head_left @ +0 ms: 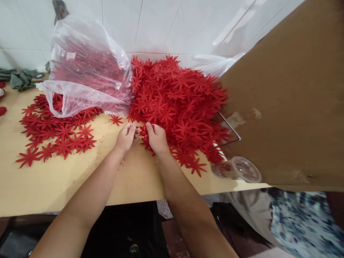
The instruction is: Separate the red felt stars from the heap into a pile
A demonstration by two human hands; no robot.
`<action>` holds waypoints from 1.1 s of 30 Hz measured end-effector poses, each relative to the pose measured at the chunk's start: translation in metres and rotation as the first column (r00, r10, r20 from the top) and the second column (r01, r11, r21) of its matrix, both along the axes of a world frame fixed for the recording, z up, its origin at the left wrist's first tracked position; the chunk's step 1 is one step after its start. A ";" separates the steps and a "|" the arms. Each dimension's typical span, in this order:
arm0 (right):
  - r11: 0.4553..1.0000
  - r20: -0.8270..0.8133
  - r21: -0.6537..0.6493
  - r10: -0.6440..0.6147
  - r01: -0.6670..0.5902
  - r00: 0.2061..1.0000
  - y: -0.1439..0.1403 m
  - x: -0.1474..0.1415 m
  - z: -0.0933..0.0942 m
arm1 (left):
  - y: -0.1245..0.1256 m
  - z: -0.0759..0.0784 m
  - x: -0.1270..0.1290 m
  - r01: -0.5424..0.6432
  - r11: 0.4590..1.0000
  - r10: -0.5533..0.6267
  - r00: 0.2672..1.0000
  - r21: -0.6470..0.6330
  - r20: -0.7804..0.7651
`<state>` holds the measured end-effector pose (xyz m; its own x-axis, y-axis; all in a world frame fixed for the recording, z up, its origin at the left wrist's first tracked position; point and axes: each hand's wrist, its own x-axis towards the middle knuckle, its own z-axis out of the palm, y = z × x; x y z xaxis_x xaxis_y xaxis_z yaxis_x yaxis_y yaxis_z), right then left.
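My right hand (157,138) is closed at the near left edge of a big heap of red flower-shaped cutouts (174,96), with its thumb up and red petals showing between its fingers. Just left of it, my left hand (127,137) has its fingers curled in with the thumb against them. Whatever is in that pinch is hidden. A small gap separates the two hands. One loose red flower cutout (116,120) lies on the table beyond my left hand.
A clear plastic bag (88,64) full of red cutouts stands at back left, with more red cutouts (63,139) spread before it. A brown cardboard panel (290,100) rises at right, beside a lidded plastic cup (236,169) lying on its side. Dark green cloth (23,79) lies far left.
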<state>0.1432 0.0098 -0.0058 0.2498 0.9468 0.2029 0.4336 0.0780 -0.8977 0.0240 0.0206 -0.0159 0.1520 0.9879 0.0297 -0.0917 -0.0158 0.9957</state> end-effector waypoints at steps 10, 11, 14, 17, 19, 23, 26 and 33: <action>0.994 -0.280 -0.015 0.096 -0.105 0.955 -0.008 -0.012 0.002 | -0.004 0.006 0.005 0.117 0.993 -0.119 0.988 0.025 0.098; 0.991 -0.297 0.013 0.129 -0.131 0.946 -0.007 -0.012 0.001 | -0.003 0.006 0.004 0.102 0.995 -0.103 0.989 0.021 0.107; 0.974 -0.334 0.028 0.220 -0.223 0.917 -0.006 -0.013 -0.002 | -0.001 0.008 0.000 0.097 0.995 -0.092 0.981 -0.018 0.173; 0.959 -0.399 -0.081 0.220 -0.273 0.890 -0.007 -0.014 -0.002 | -0.003 0.012 -0.002 0.122 0.991 -0.108 0.971 -0.053 0.215; 0.953 -0.446 -0.116 0.202 -0.280 0.872 -0.009 -0.014 0.000 | -0.003 0.014 -0.003 0.129 0.990 -0.112 0.968 -0.062 0.226; 0.922 -0.507 -0.064 0.300 -0.383 0.808 -0.013 -0.012 0.005 | 0.002 0.011 -0.006 0.049 0.993 -0.018 0.965 -0.110 0.261; 0.882 -0.508 -0.053 0.379 -0.468 0.773 -0.015 -0.010 0.006 | 0.009 0.008 -0.012 -0.086 0.982 0.133 0.948 -0.170 0.290; 0.967 -0.410 -0.039 0.215 -0.252 0.886 -0.010 -0.006 -0.003 | 0.008 0.009 -0.011 -0.176 0.980 0.186 0.976 -0.092 0.113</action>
